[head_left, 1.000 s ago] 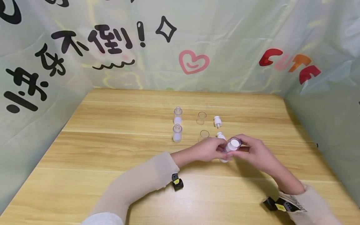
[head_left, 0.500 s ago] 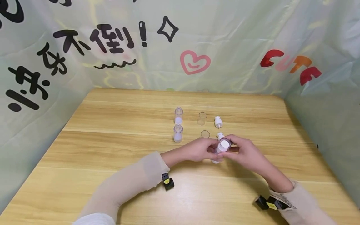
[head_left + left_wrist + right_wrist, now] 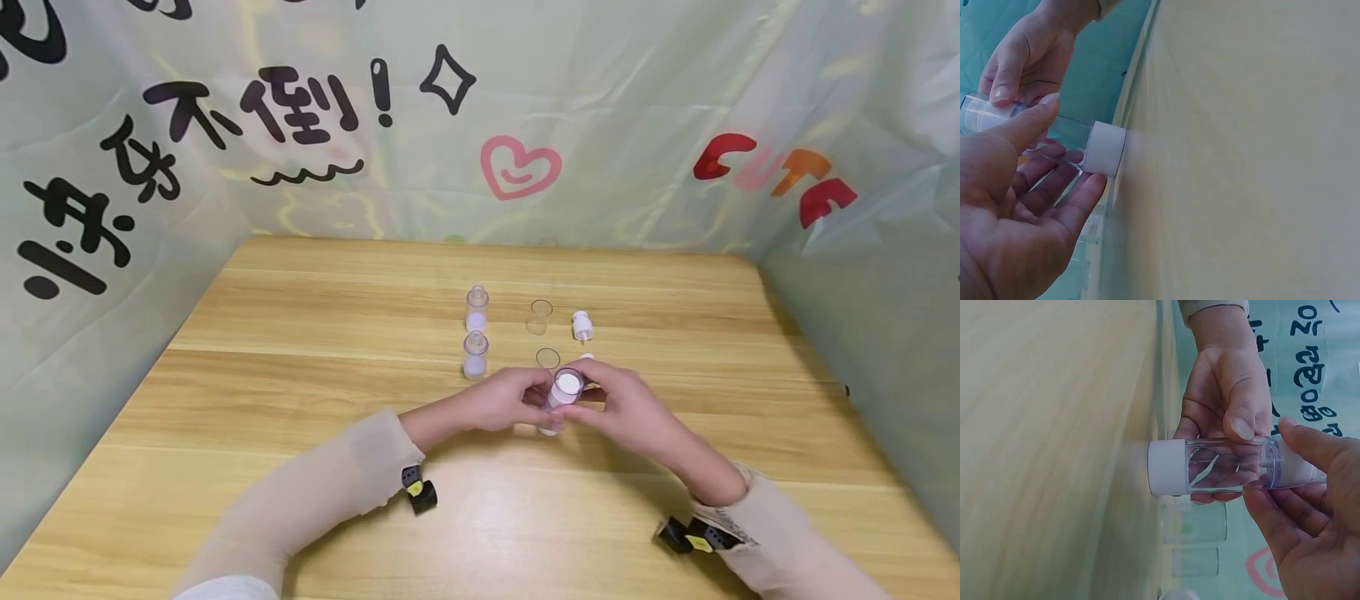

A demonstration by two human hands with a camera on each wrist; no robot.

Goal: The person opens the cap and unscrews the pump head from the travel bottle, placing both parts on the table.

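Observation:
Both hands hold one clear, cylindrical cosmetic bottle (image 3: 559, 395) upright above the table. Its white end (image 3: 1167, 467) faces the tabletop; the upper end shows a white disc inside a clear rim. My left hand (image 3: 498, 398) grips the lower clear section, its thumb on one side and fingers curled behind. Higher up, my right hand (image 3: 626, 408) pinches the bottle near the clear collar (image 3: 1270, 464) between thumb and fingers. In the left wrist view, the right hand (image 3: 1029, 56) is at the bottle's far end. Fingers hide part of the bottle's middle.
Behind the hands stand two clear bottles with whitish lower parts (image 3: 476, 354), two clear cups (image 3: 537, 325), and a white pump head (image 3: 582, 325). Another white piece (image 3: 587, 357) is mostly hidden by the right hand. A printed curtain (image 3: 615, 100) encloses the wooden table (image 3: 337, 283).
Both hands have moved left together with the bottle between them. The white piece behind them is now mostly covered by the right hand. The standing parts have not moved.

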